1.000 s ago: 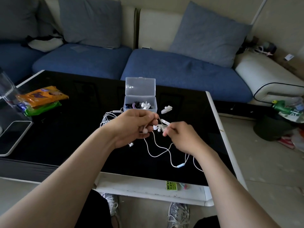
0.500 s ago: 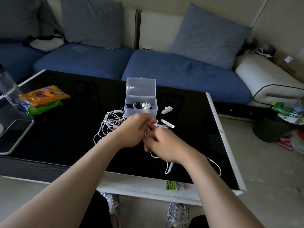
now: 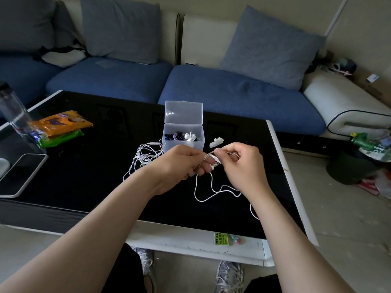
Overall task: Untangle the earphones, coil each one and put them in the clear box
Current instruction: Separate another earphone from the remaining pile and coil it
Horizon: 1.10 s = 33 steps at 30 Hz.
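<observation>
A white earphone cable (image 3: 200, 201) is held between two hands just above a black table (image 3: 84, 176). The left hand (image 3: 182, 161) curls around its gathered end, while the right hand (image 3: 243, 163) pinches the strand. Its slack loops onto the tabletop. Just behind stands the open clear box (image 3: 182, 145), and beside it lies a tangled earphone bundle (image 3: 146, 155).

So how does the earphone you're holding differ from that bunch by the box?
The held earphone is pinched between the left hand and right hand, its cable drooping in one loop. The bunch lies untouched on the table, left of the clear box. The held earphone trails a single strand, while the bunch is many overlapping loops. Both are white and outside the box.
</observation>
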Each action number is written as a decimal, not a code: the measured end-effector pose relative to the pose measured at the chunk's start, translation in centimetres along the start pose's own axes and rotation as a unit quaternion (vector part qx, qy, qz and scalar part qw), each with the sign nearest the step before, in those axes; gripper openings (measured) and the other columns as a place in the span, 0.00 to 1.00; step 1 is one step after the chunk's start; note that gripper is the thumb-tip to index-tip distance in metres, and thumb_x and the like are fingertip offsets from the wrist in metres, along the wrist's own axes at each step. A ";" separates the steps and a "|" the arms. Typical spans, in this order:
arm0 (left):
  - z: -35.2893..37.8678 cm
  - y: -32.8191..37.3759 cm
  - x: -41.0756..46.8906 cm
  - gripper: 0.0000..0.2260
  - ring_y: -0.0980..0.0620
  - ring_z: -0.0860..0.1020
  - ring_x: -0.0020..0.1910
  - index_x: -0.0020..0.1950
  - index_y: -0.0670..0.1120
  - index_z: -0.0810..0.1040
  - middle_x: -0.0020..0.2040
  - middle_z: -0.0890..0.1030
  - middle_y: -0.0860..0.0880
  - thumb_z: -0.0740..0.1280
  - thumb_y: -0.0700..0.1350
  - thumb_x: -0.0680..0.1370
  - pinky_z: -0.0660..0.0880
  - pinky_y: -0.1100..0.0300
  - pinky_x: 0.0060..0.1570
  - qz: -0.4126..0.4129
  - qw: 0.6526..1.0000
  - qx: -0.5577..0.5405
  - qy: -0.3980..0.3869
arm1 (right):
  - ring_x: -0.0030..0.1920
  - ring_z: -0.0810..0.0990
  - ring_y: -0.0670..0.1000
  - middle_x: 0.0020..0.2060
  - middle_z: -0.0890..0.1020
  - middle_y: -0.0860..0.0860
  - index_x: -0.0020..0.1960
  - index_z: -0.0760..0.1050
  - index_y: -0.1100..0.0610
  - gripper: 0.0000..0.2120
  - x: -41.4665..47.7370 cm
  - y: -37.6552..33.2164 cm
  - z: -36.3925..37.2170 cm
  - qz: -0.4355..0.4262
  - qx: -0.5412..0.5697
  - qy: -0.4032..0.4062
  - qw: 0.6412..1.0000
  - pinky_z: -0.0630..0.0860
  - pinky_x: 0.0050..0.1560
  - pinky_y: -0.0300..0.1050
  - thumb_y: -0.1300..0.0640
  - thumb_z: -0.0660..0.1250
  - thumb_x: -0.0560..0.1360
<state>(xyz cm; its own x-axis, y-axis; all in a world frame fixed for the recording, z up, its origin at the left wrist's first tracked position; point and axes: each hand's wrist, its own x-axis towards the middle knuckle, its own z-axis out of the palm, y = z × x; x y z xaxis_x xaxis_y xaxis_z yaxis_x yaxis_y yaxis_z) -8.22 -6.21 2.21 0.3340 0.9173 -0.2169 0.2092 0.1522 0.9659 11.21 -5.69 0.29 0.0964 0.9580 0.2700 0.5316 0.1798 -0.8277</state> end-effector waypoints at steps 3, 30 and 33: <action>0.0 0.2 -0.2 0.12 0.60 0.76 0.38 0.59 0.41 0.85 0.44 0.86 0.52 0.62 0.40 0.87 0.66 0.63 0.39 -0.009 0.999 -0.049 -0.017 | 0.39 0.83 0.41 0.37 0.86 0.44 0.47 0.87 0.51 0.06 0.1 0.4 0.2 0.011 -0.012 -0.031 0.999 0.73 0.38 0.30 0.53 0.72 0.81; -0.3 -0.9 0.6 0.11 0.54 0.76 0.51 0.56 0.55 0.81 0.46 0.83 0.60 0.60 0.43 0.85 0.63 0.51 0.59 0.052 0.890 0.448 0.063 | 0.25 0.73 0.43 0.22 0.75 0.42 0.41 0.86 0.49 0.05 -0.8 -0.6 -0.4 -0.027 -0.099 -0.131 0.986 0.64 0.30 0.31 0.53 0.75 0.75; -0.7 -0.6 0.6 0.12 0.56 0.78 0.43 0.51 0.53 0.83 0.42 0.85 0.57 0.61 0.41 0.82 0.72 0.52 0.54 0.009 0.928 0.372 0.018 | 0.27 0.75 0.42 0.26 0.80 0.45 0.45 0.88 0.51 0.09 -0.5 -0.1 -0.7 -0.029 -0.044 -0.088 0.995 0.68 0.33 0.31 0.62 0.71 0.77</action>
<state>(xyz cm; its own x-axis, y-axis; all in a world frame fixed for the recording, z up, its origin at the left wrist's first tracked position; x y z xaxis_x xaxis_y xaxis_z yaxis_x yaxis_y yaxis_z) -8.75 -5.48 1.58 0.3160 0.9308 -0.1836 0.7849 -0.1477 0.6018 11.73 -6.31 0.58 -0.0818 0.9724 0.2185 0.6044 0.2227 -0.7649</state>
